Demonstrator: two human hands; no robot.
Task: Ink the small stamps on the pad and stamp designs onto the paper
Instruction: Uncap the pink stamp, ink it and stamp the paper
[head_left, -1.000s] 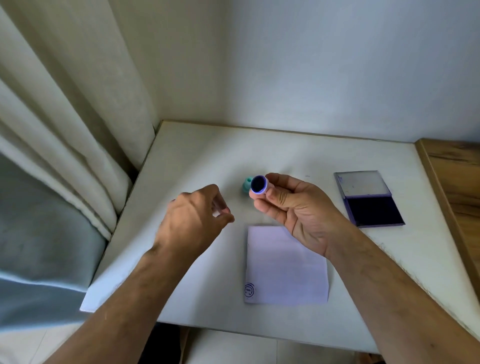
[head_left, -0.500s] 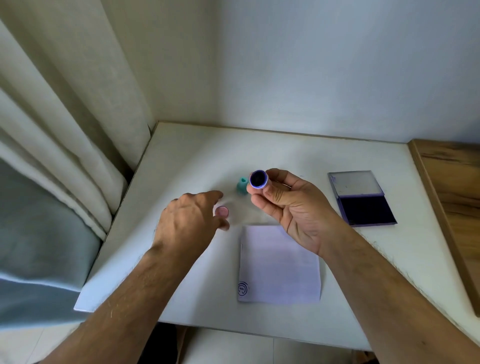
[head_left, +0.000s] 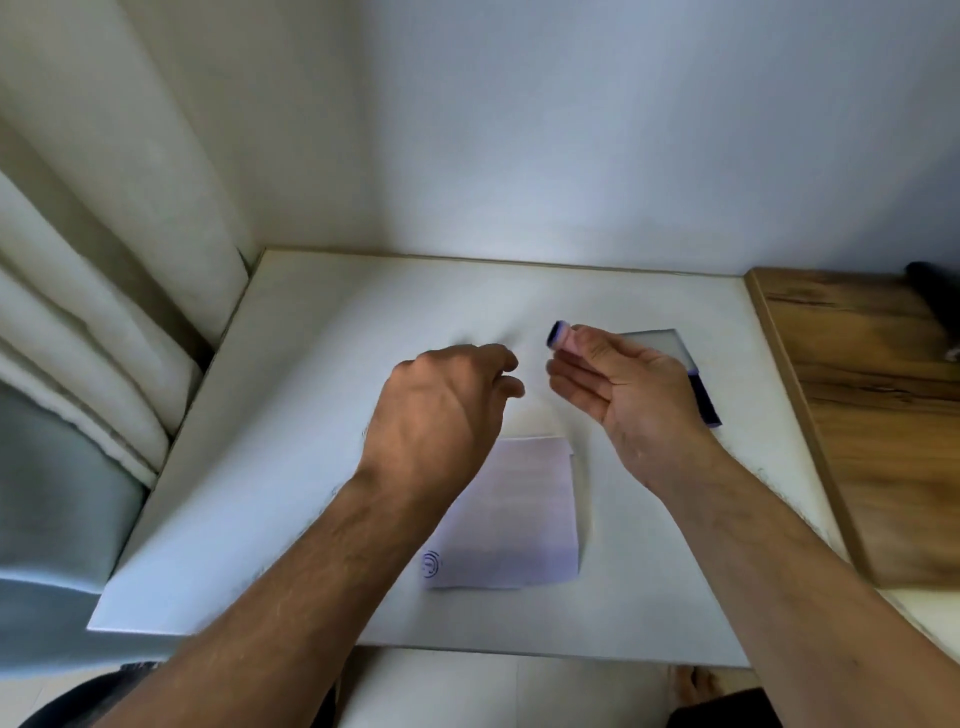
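Note:
My right hand (head_left: 623, 395) is raised above the white table (head_left: 311, 415), pinching a small pink stamp (head_left: 563, 336) at its fingertips. The stamp's dark purple face points left. My left hand (head_left: 447, 410) hovers just left of it, fingers loosely curled and apart, with nothing visible in them. The white paper (head_left: 524, 514) lies below both hands and carries one round purple print (head_left: 431, 564) in its near left corner. The open ink pad (head_left: 705, 400) and its lid (head_left: 657, 343) lie partly hidden behind my right hand.
A pale curtain (head_left: 104, 312) hangs along the table's left side. A wooden surface (head_left: 872, 415) adjoins the right edge, with a dark object (head_left: 935, 291) at its far end. The wall stands close behind the table.
My left hand left a pink cap on the table and moved right, now hiding it and the teal stamp. My right hand shifted right before the ink pad, turning the stamp face leftward.

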